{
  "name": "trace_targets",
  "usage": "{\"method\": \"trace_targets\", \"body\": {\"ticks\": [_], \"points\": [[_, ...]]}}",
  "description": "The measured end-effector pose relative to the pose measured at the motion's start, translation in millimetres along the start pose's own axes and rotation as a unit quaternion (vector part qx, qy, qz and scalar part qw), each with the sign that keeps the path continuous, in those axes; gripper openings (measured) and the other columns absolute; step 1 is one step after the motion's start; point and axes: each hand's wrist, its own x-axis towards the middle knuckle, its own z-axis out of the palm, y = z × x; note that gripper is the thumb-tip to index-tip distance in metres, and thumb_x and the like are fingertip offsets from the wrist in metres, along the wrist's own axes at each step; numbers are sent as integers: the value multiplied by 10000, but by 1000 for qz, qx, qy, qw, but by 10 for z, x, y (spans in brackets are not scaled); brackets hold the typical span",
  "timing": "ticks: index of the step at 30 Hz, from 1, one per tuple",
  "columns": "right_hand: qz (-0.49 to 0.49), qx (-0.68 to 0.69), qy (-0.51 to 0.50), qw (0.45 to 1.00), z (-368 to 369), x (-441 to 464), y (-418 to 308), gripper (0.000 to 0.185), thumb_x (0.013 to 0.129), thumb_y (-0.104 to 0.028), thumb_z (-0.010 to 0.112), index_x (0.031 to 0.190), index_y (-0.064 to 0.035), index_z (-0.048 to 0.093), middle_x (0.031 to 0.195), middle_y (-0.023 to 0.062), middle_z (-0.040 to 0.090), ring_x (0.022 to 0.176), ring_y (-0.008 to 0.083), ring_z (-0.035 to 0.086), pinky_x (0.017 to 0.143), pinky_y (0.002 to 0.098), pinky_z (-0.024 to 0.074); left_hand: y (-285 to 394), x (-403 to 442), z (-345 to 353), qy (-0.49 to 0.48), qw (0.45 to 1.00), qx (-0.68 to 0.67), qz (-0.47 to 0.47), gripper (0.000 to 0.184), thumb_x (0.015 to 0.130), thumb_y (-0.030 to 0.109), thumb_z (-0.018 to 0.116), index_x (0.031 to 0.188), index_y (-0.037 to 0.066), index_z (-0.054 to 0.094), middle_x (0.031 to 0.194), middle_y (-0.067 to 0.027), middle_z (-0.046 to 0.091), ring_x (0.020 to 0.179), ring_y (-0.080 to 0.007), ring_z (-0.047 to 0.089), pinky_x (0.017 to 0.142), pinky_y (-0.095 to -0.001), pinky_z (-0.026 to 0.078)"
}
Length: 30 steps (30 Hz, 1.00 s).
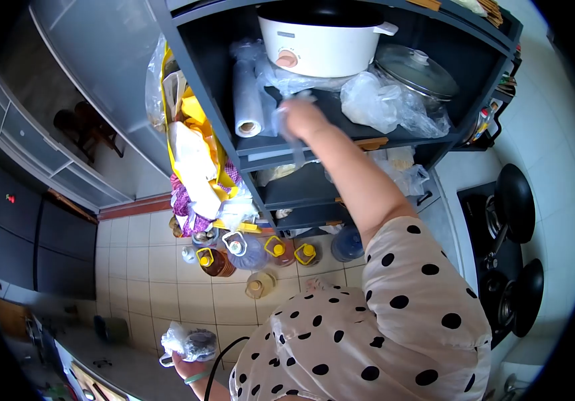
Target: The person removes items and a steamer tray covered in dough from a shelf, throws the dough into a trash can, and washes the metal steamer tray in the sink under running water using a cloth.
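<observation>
My right hand (304, 119) reaches onto the shelf, slightly blurred, its fingers closed on a thin clear plastic bag (294, 144) that hangs down over the shelf edge. Just left of it a roll of clear plastic bags (247, 100) stands on the shelf, its cardboard core facing me. Low at the left, my left hand (188, 366) grips a white plastic bag (179, 339) with something dark inside, which I cannot make out. A pale green bangle (197, 377) circles that wrist.
A white electric pot (321, 47), a glass lid (417, 72) and a crumpled plastic bag (371, 103) share the dark shelf unit (217, 100). Several bottles and jugs (247, 250) stand on the tiled floor below. Black pans (514, 204) sit on the stove at right.
</observation>
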Motion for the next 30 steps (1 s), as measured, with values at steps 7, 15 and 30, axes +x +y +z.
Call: {"method": "trace_targets", "body": {"ticks": [7,15,30], "points": [[-230,40,48,971,-36,-676,88,292,723,34,467,928,-99,626,912,144,608,860,296,587,767,348,468,19,171,-8,-40,999,9,-3,437,876,313,347,1177,17,458,1153,-159,521,1066,-308,497,920,-462,396],[-116,-27,38,992,-145,-609,130,142,729,-18,519,852,-30,590,890,171,588,850,342,561,763,390,451,-86,-87,118,-2,1000,-21,4,472,880,324,309,1198,-3,429,1165,-180,504,1075,-334,481,935,-473,376],[-134,-56,213,966,-865,-569,-594,138,748,-110,594,873,-56,610,880,119,530,908,296,499,792,377,416,-23,-134,-51,-2,998,-58,34,465,875,329,332,1202,17,438,1170,-161,507,1075,-324,484,936,-475,374]]}}
